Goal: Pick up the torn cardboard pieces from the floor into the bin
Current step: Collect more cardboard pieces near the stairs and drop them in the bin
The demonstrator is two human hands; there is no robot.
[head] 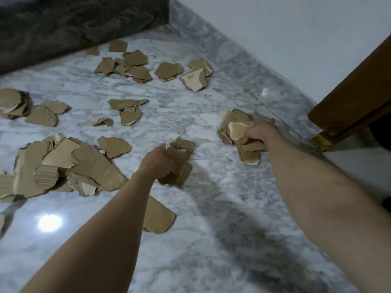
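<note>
Item: torn cardboard, floor collection, both my hands loaded, bin out of view.

My left hand (157, 163) is clamped on a small bunch of pieces (179, 159); my right hand (257, 132) grips a fatter wad (234, 125), with one piece (248, 155) hanging loose below it. Hands apart, both above the marble floor (211, 208). Risk, as I judge it: the right wad is overfull, so that dangling piece may slip out on the way to the bin; reaching for more with either full hand could spill the rest. Remaining stock: a large heap (63, 166) just left of my left hand, one flat piece (157, 216) under my left forearm, scattered pieces (129, 112) ahead, further clusters (167, 70) well beyond, near the dark blanket (74, 22).
</note>
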